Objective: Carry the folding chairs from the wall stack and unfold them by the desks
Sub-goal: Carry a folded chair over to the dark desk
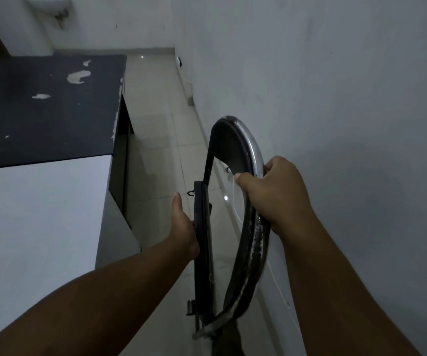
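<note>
Chair between both grips, upright, backrest loop uppermost, seat panel standing apart from frame. Right grip curled round chrome backrest tube. Left grip holds seat edge, thumb straight, fingers hidden behind seat. Dark-topped bench, surface chipped, at left. Tiled floor strip runs between bench edge and white wall. Chair just beside wall.

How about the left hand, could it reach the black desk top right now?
Probably yes, once it lets go. The left hand holds the chair by its seat, and nothing stands between it and the desk top beside it.
</note>
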